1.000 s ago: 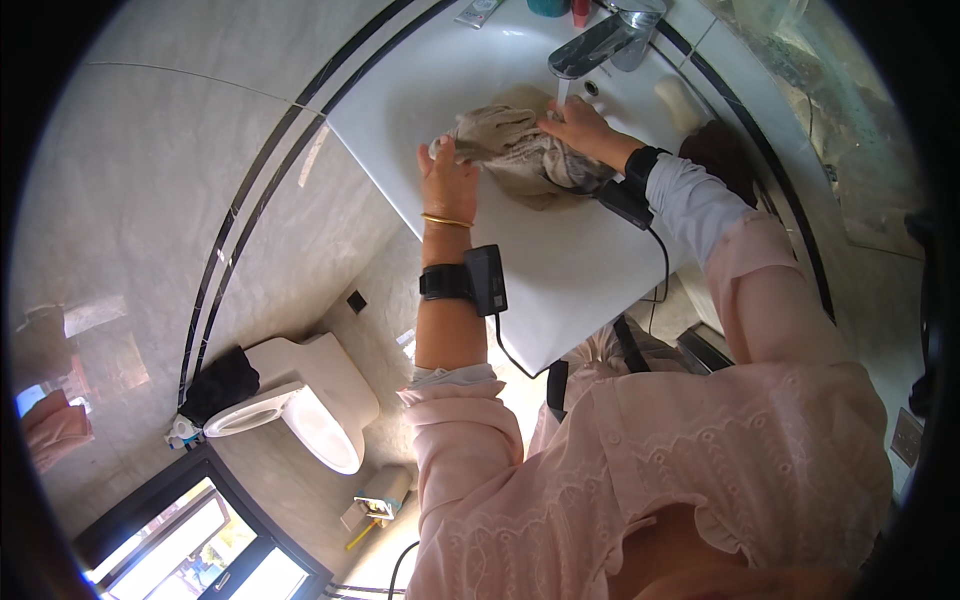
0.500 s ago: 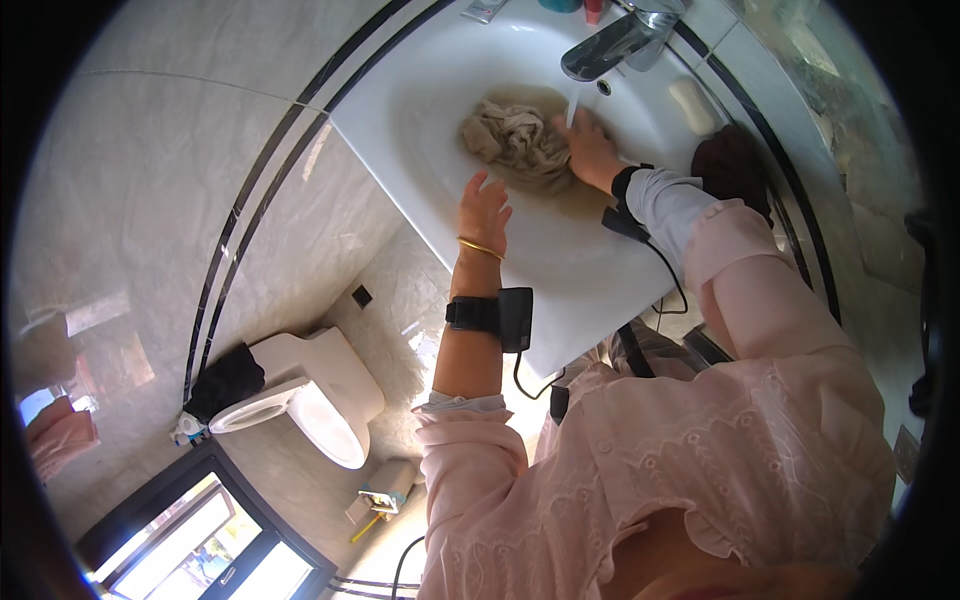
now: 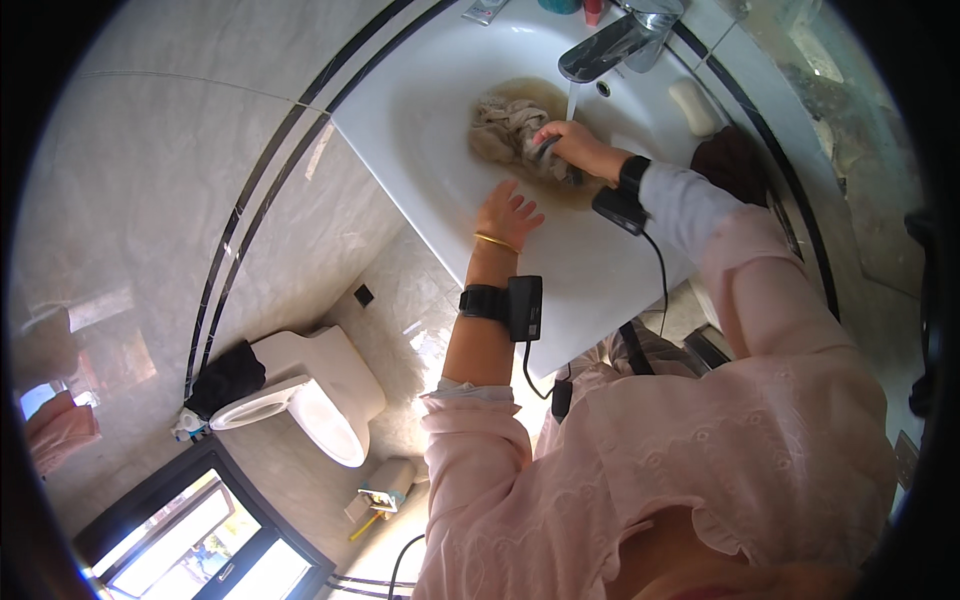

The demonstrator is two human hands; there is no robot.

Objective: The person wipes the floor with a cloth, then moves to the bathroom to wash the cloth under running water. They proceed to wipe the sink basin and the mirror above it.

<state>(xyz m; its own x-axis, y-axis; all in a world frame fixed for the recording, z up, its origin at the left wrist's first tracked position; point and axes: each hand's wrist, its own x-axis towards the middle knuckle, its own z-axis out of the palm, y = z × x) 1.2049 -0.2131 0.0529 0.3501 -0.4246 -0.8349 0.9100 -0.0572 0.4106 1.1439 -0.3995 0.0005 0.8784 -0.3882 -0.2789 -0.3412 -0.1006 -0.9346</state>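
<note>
In the white sink [image 3: 420,150], a crumpled beige cloth [image 3: 505,125] lies soaking in cloudy brownish water. My right hand [image 3: 572,146] is closed on a dark grey bit of wet cloth [image 3: 572,174] at the right side of the heap. Whether that dark bit belongs to the beige cloth I cannot tell. A thin stream from the chrome faucet [image 3: 605,50] runs down right by this hand. My left hand [image 3: 508,214], fingers apart and holding nothing, hovers over the sink's near left part, just short of the cloth.
A pale soap bar [image 3: 693,107] and a dark brown cloth [image 3: 728,165] lie on the sink's right side. A tube [image 3: 484,10] rests at the back edge. Lower left stands a toilet [image 3: 330,400] with a black cloth [image 3: 228,382] beside it.
My right hand has shifted slightly left and closed on a dark grey bit of cloth, bringing it into view. My left hand has moved a little right and nearer to me.
</note>
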